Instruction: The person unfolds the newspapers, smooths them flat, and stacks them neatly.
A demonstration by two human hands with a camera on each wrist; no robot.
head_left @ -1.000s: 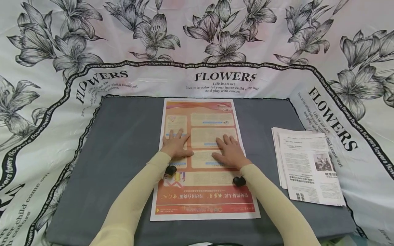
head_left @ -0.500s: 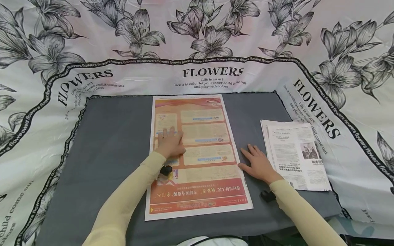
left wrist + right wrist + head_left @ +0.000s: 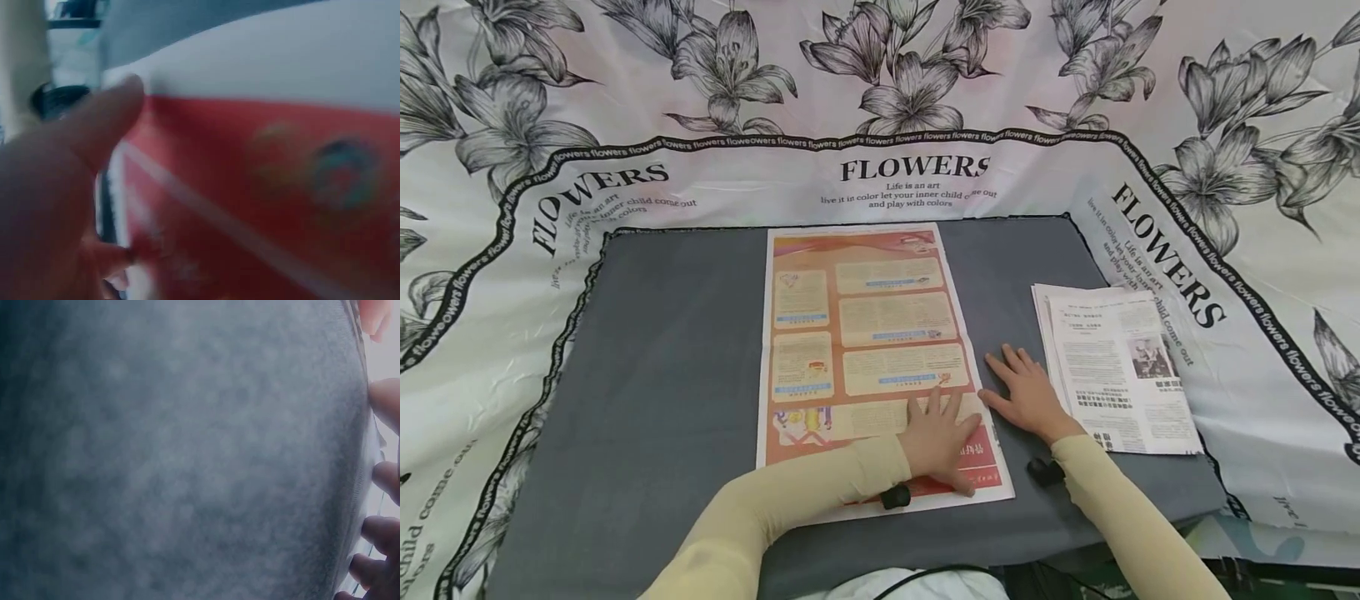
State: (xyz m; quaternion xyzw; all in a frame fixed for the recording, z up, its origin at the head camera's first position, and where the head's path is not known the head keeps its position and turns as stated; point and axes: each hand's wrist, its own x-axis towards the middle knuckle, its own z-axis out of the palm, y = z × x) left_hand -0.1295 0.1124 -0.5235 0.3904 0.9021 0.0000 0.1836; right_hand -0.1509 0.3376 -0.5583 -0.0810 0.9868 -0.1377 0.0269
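Note:
A red and orange printed newspaper sheet (image 3: 895,317) lies flat in the middle of the grey table. My left hand (image 3: 936,442) rests on its lower right part with the fingers spread. In the left wrist view, the thumb (image 3: 119,112) lies over the sheet's white margin, and the red print looks blurred. Just right of the sheet's right edge, my right hand (image 3: 1026,396) lies on the grey cloth, fingers straight and apart, with nothing held. The right wrist view shows mostly grey cloth (image 3: 187,450), with the fingertips at its right side.
A stack of black-and-white newspapers (image 3: 1112,367) lies on the table's right side, close to my right hand. The grey tabletop (image 3: 677,350) extends left of the sheet. A white flower-printed cloth (image 3: 910,183) surrounds the table's back and sides. A black cable (image 3: 955,568) shows at the front edge.
My right hand moved off the sheet to the right, onto the grey cloth, and has stayed there. My left hand slid from the sheet's left side to its lower right part.

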